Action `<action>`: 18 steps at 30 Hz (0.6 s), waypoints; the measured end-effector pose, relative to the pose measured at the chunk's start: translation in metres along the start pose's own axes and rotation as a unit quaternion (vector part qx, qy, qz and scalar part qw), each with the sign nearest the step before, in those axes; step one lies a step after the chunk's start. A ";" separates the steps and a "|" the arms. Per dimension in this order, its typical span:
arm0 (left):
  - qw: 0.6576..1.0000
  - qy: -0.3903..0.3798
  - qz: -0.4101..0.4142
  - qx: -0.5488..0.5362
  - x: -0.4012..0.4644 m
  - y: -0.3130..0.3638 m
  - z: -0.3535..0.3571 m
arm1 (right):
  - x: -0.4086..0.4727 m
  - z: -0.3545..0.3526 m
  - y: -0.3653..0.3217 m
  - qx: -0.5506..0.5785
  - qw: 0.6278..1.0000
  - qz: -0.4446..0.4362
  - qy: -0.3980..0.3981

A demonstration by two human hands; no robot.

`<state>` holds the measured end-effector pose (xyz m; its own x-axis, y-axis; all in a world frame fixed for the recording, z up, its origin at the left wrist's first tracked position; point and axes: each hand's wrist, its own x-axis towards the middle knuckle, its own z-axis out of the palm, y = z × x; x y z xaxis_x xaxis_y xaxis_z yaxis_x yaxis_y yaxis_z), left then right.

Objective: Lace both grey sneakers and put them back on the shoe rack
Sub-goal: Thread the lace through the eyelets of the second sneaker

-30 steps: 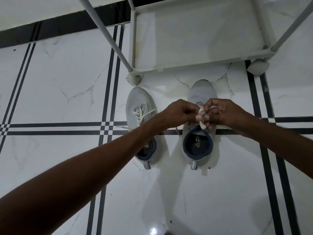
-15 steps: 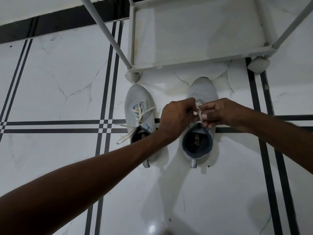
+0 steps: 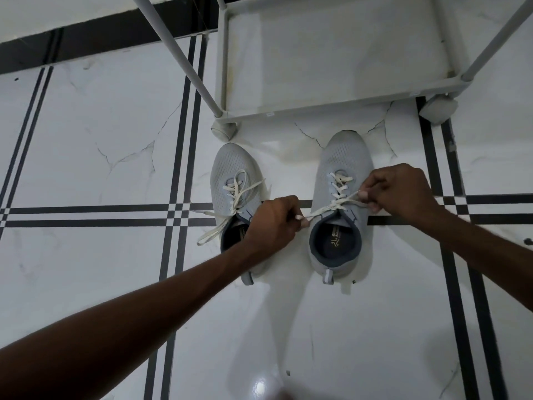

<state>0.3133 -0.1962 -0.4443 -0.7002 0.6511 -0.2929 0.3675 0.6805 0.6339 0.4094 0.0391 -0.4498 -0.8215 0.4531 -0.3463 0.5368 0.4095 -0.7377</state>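
Two grey sneakers stand side by side on the floor, toes pointing at the rack. The left sneaker [image 3: 230,171] has a loose cream lace trailing off its left side. The right sneaker [image 3: 343,157] has a cream lace [image 3: 336,204] crossed over its tongue. My left hand [image 3: 274,223] pinches one end of that lace at the shoe's left and covers part of the left sneaker's opening. My right hand [image 3: 401,192] pinches the other end at the shoe's right. The lace is stretched between both hands.
The grey shoe rack [image 3: 340,106] stands just beyond the sneakers, its bottom shelf bare, with slanted legs and feet at left [image 3: 223,129] and right [image 3: 438,109]. White marble floor with black stripe lines surrounds everything.
My hands were together over the right sneaker's tongue; now they have pulled apart sideways, drawing the lace ends out to each side.
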 end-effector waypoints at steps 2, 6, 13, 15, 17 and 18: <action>1.000 0.019 0.002 0.010 0.004 0.000 -0.002 | 0.000 0.000 -0.003 0.078 0.997 0.026 -0.007; 0.993 0.097 0.022 0.060 -0.005 0.010 -0.001 | -0.001 0.002 -0.018 0.294 0.949 0.112 -0.020; 0.995 0.042 -0.006 0.085 -0.014 0.023 0.009 | 0.003 0.006 -0.028 0.403 0.880 0.208 -0.139; 0.999 0.006 -0.029 0.044 -0.010 0.030 0.006 | 0.005 0.005 -0.025 0.392 0.880 0.215 -0.156; 0.999 -0.015 -0.040 0.002 -0.006 0.032 0.005 | 0.007 0.003 -0.025 0.378 0.886 0.212 -0.162; 0.999 -0.025 -0.039 -0.011 -0.005 0.033 0.005 | 0.008 0.001 -0.025 0.376 0.888 0.207 -0.164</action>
<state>0.3322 -0.1752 -0.4253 -0.6949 0.6120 -0.3776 0.2990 0.7235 0.6222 0.3891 0.0314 -0.4347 -0.6617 0.1357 -0.7374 0.6273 -0.4386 -0.6436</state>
